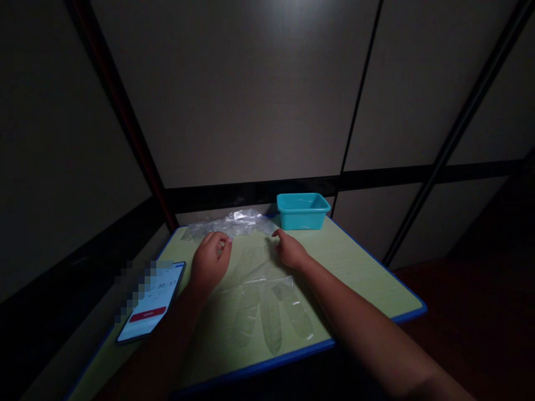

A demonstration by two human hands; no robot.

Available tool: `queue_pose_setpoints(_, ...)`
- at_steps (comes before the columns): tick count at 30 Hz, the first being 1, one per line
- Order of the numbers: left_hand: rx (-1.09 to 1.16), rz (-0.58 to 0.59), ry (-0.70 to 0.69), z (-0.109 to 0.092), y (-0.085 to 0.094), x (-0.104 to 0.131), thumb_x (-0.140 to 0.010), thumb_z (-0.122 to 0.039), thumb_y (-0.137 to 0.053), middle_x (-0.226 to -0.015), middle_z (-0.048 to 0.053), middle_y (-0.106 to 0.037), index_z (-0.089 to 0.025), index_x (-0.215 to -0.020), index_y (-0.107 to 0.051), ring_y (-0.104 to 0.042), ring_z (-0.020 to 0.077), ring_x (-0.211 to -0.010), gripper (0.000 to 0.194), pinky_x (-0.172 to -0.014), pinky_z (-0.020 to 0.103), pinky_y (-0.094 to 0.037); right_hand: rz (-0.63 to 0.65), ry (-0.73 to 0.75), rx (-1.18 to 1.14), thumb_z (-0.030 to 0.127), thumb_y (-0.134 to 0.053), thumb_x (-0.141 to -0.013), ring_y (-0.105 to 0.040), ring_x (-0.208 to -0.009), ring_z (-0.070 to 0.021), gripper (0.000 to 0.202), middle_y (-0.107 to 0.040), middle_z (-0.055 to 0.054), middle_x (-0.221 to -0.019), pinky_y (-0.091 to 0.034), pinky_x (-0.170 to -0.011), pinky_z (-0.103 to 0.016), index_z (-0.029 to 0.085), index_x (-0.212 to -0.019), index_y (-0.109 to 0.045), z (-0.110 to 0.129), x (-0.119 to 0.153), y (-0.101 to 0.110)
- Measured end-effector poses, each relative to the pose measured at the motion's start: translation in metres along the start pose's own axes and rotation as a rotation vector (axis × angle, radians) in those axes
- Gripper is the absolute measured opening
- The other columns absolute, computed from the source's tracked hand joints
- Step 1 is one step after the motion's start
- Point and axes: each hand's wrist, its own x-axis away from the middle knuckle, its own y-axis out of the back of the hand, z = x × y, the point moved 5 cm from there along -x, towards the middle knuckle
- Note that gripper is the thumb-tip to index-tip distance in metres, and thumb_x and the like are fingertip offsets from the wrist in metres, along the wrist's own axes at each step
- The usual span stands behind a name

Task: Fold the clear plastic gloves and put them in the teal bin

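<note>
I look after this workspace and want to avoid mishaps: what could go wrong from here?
The phone lies near the left edge of the table, beside the left forearm; an outward sweep might push it off.

The clear plastic glove looks thin and might tear or stick to itself if tugged.

The crumpled clear plastic lies just beyond both hands and could get caught up.

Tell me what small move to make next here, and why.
I'd probably smooth the clear plastic glove with your right hand: that hand appears empty and is close by, while the glove looks creased on the green table.
</note>
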Motion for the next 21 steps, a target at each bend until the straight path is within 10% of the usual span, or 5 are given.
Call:
queue_pose_setpoints(5, -0.028, 0.282, -0.121, 0.000, -0.030, 0.014, -0.082, -0.034, -0.049, -0.111, 0.011, -0.056, -0.018, -0.105, -0.055, -0.051, 0.0247, -0.107, 0.029, -0.093, 0.038, -0.039, -0.043, 0.032, -0.043, 0.010, -0.051, -0.076, -0.054, -0.082, -0.0162, 0.032, -0.056, -0.007, -0.099, -0.037, -0.069, -0.026, 0.021, -0.107, -0.048, 0.001, 0.000, -0.001)
queue_pose_setpoints(11, -0.151, 0.734, -0.077, 0.011, -0.064, 0.038, -0.081, -0.049, -0.050, -0.148, 0.010, -0.022, -0.026, -0.137, -0.034, -0.016, 0.0282, -0.136, 0.063, -0.105, 0.053, -0.014, -0.180, 0.060, -0.050, 0.025, -0.059, -0.076, -0.050, -0.097, -0.0192, 0.035, -0.046, -0.010, -0.107, -0.038, -0.084, -0.031, 0.018, -0.109, -0.051, 0.010, 0.004, 0.011)
queue_pose_setpoints(21, -0.115, 0.874, 0.005, 0.012, -0.065, 0.044, -0.080, -0.054, -0.049, -0.147, 0.007, -0.024, -0.036, -0.136, -0.034, -0.014, 0.0309, -0.136, 0.060, -0.100, 0.064, -0.005, -0.018, 0.129, -0.079, 0.028, -0.058, -0.079, -0.050, -0.075, -0.0137, 0.015, -0.056, -0.005, -0.081, -0.037, -0.070, -0.024, 0.016, -0.087, -0.060, 0.018, 0.003, 0.004)
